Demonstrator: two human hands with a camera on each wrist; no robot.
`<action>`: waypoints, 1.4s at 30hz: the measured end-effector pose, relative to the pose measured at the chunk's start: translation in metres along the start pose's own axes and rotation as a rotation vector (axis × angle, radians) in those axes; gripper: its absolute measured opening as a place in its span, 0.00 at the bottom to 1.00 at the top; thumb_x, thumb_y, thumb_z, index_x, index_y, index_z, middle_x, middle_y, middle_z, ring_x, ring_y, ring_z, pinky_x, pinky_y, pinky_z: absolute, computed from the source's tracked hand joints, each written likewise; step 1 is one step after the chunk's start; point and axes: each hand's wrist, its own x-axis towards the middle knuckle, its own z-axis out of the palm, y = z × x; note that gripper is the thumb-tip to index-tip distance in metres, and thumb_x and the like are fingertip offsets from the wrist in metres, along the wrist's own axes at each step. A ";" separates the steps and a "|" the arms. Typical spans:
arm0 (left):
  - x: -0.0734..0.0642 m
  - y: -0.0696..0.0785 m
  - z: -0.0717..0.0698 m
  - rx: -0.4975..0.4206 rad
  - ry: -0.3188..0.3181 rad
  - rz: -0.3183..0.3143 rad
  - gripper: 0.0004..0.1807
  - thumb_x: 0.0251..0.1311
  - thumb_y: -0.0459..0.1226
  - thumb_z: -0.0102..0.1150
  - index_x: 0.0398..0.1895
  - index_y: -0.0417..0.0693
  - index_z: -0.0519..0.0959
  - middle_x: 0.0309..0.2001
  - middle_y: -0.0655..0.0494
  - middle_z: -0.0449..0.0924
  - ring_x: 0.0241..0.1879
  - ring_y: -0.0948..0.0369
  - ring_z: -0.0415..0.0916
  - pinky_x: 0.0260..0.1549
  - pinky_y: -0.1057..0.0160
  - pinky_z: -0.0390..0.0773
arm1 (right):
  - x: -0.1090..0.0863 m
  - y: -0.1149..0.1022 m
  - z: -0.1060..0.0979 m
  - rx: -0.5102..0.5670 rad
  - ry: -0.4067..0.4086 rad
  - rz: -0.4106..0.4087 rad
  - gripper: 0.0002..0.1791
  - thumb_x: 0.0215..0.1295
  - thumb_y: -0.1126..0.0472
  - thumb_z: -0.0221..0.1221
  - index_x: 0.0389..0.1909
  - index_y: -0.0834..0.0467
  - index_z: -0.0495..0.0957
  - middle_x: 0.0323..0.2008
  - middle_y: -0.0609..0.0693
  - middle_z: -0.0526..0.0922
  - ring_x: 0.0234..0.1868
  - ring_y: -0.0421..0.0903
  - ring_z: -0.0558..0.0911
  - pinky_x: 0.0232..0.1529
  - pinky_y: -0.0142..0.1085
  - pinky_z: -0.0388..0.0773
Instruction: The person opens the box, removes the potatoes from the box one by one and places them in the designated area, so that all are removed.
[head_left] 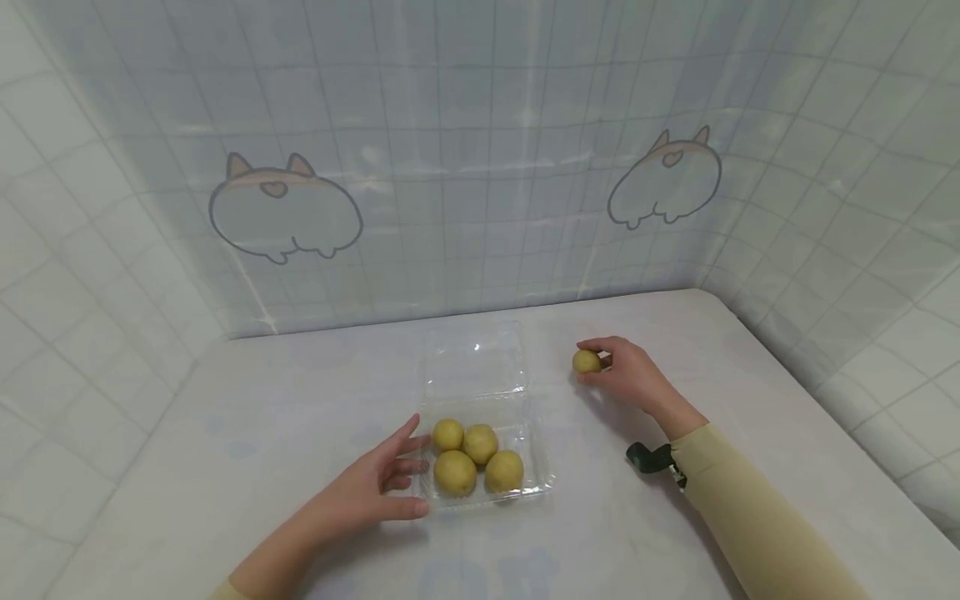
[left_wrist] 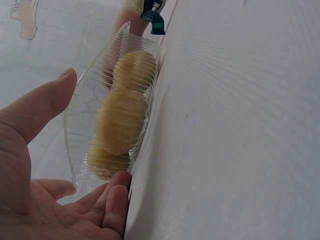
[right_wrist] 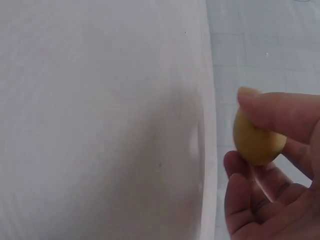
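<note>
My right hand (head_left: 626,371) pinches a small, round yellow potato (head_left: 587,362) between thumb and fingers, to the right of a clear plastic clamshell box (head_left: 538,467). In the right wrist view, the potato (right_wrist: 257,137) looks smooth and oval, with the thumb across its top. Several similar potatoes (head_left: 480,444) lie in the near half of the box, whose clear lid (head_left: 476,358) is folded back toward the wall. Thumb and fingers spread, my left hand (head_left: 375,483) is at the box's left side. The left wrist view shows the thumb by the rim and lower fingers near the base.
A pale cloth covers the table (head_left: 300,392). Behind it rises a tiled-pattern sheet (head_left: 480,192) with two cartoon animal drawings, and similar sheets stand at left and right. A dark green strap piece (head_left: 648,457) hangs from the right wrist.
</note>
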 end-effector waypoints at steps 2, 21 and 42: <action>-0.001 0.000 0.000 0.011 -0.003 0.005 0.59 0.56 0.38 0.73 0.80 0.53 0.40 0.74 0.47 0.57 0.66 0.50 0.66 0.57 0.67 0.71 | 0.000 0.002 0.002 0.006 -0.007 0.011 0.30 0.58 0.57 0.71 0.63 0.56 0.77 0.58 0.58 0.76 0.53 0.55 0.78 0.48 0.47 0.76; -0.008 0.000 0.000 0.019 0.001 0.015 0.58 0.56 0.39 0.73 0.80 0.52 0.40 0.75 0.48 0.57 0.66 0.50 0.67 0.57 0.69 0.70 | 0.002 0.010 0.005 -0.052 -0.056 0.068 0.31 0.58 0.56 0.71 0.63 0.56 0.76 0.57 0.57 0.77 0.54 0.55 0.76 0.53 0.50 0.75; -0.003 0.002 0.007 -0.007 -0.007 0.021 0.58 0.57 0.39 0.72 0.81 0.54 0.40 0.75 0.50 0.57 0.67 0.52 0.66 0.59 0.66 0.70 | -0.001 0.016 -0.006 -0.055 -0.086 0.093 0.33 0.58 0.54 0.71 0.65 0.56 0.74 0.56 0.58 0.77 0.54 0.55 0.76 0.52 0.49 0.75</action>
